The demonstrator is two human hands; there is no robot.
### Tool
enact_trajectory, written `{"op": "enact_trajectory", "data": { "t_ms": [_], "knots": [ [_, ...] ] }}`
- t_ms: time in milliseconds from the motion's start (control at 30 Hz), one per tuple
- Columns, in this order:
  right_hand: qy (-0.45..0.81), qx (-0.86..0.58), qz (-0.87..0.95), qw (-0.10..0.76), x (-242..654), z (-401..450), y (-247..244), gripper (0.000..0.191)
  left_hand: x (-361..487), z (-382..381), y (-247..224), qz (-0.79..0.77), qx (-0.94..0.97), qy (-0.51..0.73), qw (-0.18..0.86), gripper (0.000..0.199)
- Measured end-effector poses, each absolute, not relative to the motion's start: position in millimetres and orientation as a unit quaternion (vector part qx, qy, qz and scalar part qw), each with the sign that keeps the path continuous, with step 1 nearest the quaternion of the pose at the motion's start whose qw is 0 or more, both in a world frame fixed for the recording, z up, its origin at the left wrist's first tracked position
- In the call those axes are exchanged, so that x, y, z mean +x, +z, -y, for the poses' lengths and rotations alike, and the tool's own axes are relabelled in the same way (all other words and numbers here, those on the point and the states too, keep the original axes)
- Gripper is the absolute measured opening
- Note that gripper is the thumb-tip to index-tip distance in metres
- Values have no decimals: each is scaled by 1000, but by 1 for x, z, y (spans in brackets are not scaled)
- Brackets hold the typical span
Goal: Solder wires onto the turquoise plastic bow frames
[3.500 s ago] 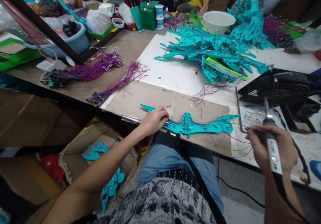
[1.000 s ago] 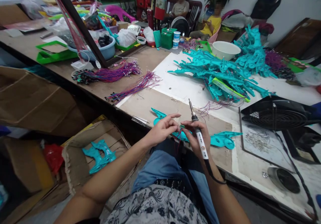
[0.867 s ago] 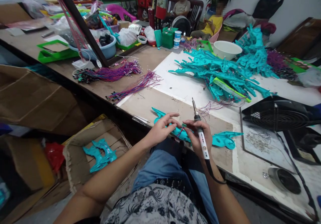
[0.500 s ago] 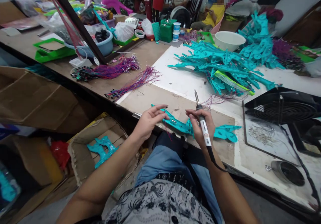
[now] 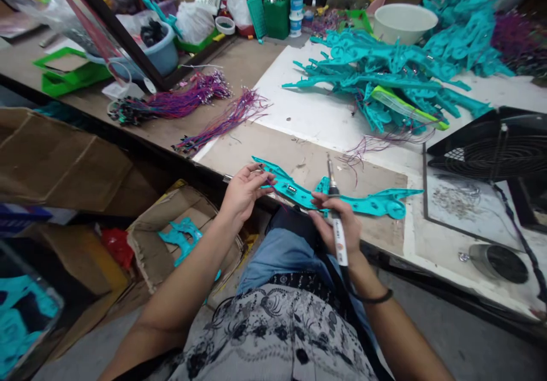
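Observation:
A long turquoise plastic part (image 5: 294, 192) lies along the near edge of the table, with a small metal-looking piece set in it. My left hand (image 5: 244, 194) is at its left end, thumb and fingertips pinched together on a thin purple-red wire (image 5: 278, 200). My right hand (image 5: 342, 224) grips a soldering iron (image 5: 338, 230) with a white and black handle. The iron's tip points away from me, above the middle of the part. Some of the part's middle is behind the right fingers and the iron.
Bundles of purple wires (image 5: 217, 122) lie at the left. A heap of turquoise parts (image 5: 384, 79) covers the far right, before a white bowl (image 5: 404, 21). A black fan (image 5: 499, 147) and a round tin (image 5: 498, 262) stand right. Below left is an open carton (image 5: 141, 238).
The view has tipped downward. My left fingers have closed further by the part's left end. My right hand has come lower with the soldering iron, showing more of the part's right half.

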State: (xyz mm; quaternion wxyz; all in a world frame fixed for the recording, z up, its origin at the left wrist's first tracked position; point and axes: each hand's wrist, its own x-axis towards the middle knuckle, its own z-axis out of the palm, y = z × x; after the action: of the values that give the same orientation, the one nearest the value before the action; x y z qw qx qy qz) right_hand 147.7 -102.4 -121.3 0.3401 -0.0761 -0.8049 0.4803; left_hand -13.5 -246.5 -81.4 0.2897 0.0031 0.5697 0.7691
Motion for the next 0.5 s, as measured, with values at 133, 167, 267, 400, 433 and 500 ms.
{"op": "enact_trajectory", "data": {
  "t_ms": [133, 167, 267, 400, 433, 500],
  "knots": [
    [509, -79, 795, 320, 114, 141, -138, 37, -10, 239, -75, -534, -35, 796, 283, 31],
    [503, -96, 798, 319, 110, 147, -141, 34, -9, 238, -74, -524, -38, 802, 284, 29],
    [510, -166, 776, 333, 115, 149, -142, 21, -10, 236, -75, -512, -53, 812, 276, 24],
    [577, -225, 712, 331, 152, 114, -113, 29, -17, 237, -84, -511, -87, 815, 258, 22],
    [596, -230, 699, 320, 162, 100, -103, 31, -19, 237, -86, -510, -96, 816, 256, 20],
    [632, -230, 677, 299, 180, 72, -85, 33, -22, 236, -90, -510, -106, 816, 250, 19]
  ]
}}
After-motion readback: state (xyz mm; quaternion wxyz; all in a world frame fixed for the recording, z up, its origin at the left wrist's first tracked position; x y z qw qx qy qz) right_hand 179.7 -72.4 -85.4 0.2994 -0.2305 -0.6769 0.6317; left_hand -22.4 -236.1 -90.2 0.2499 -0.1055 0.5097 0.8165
